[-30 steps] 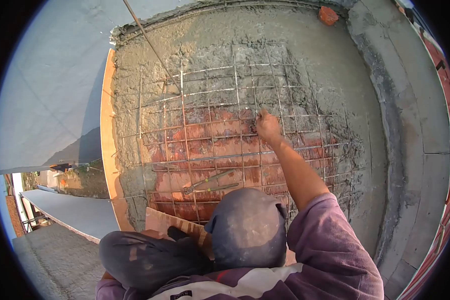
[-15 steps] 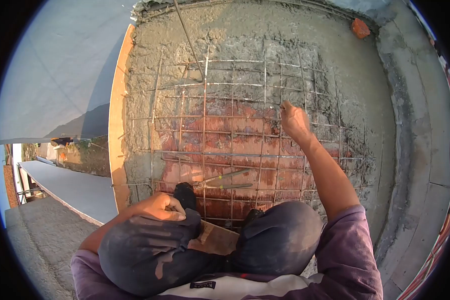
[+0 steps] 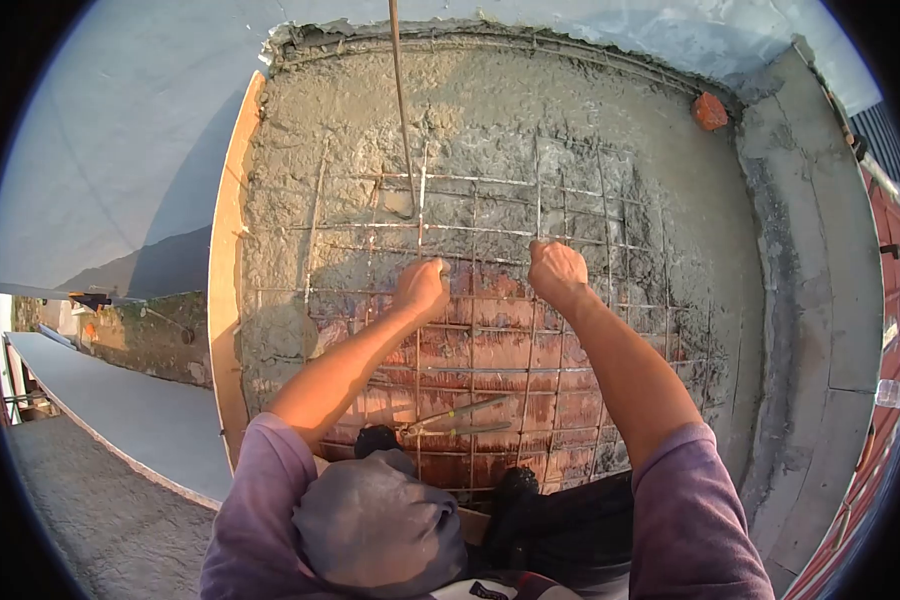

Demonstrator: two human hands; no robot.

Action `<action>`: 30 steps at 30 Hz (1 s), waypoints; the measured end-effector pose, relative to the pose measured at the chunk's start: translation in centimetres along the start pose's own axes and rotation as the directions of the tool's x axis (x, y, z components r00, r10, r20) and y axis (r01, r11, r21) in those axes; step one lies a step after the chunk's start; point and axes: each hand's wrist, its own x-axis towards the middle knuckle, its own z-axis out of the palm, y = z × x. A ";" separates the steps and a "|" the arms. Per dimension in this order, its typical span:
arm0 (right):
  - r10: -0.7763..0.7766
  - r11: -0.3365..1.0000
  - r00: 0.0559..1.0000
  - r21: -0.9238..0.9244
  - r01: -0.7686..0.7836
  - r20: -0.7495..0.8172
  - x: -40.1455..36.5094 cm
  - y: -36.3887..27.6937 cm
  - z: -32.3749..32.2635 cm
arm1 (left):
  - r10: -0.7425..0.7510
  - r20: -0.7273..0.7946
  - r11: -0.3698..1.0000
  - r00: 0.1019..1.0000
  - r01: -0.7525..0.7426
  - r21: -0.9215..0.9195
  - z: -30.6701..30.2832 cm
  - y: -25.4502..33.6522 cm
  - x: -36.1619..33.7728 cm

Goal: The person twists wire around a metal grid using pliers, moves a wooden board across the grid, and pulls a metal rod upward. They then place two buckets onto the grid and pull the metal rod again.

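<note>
Both arms reach forward over a rebar grid (image 3: 475, 328) that lies above reddish boards (image 3: 500, 350) and wet concrete. My left hand (image 3: 423, 288) is closed at a vertical bar in the grid's middle-left; its grip is too small to make out fully. To its right, my right hand (image 3: 558, 268) is closed at another vertical bar, near a crossing. Pliers or cutters with long handles (image 3: 460, 415) rest on the grid below both hands. A thin bent rod (image 3: 403, 110) comes down from the top edge to the grid, left of centre.
Wet concrete (image 3: 450, 90) surrounds the grid. A wooden form board (image 3: 226, 240) runs along the left, with a grey panel (image 3: 120, 400) beyond. At the upper right is an orange brick piece (image 3: 709, 111). A plastic bottle (image 3: 895, 394) lies far right.
My left hand has left my knee and moved forward to the grid. My right hand has shifted slightly left. The view has moved, so the grid appears lower.
</note>
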 end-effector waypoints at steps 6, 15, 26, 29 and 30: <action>0.043 0.995 0.999 0.093 -0.045 0.021 2.2 -1.1 3.7 | 0.271 -0.029 0.909 0.962 -0.246 0.337 2.2 -1.4 2.6; -0.059 0.992 0.993 0.114 0.048 0.103 4.8 0.3 4.1 | 0.425 -0.004 0.840 0.905 -0.394 0.372 1.9 -1.3 5.1; -0.072 0.996 0.991 0.054 0.066 0.110 6.0 -0.2 5.5 | 0.504 -0.005 0.828 0.864 -0.481 0.287 1.9 -2.5 5.7; -0.045 0.997 0.986 0.062 0.035 0.163 5.8 -0.6 4.6 | 0.517 0.006 0.819 0.856 -0.496 0.289 1.8 -2.7 5.6; -0.032 0.998 0.980 0.062 0.021 0.196 5.8 -0.7 4.2 | 0.525 0.005 0.812 0.851 -0.503 0.296 2.0 -2.8 5.6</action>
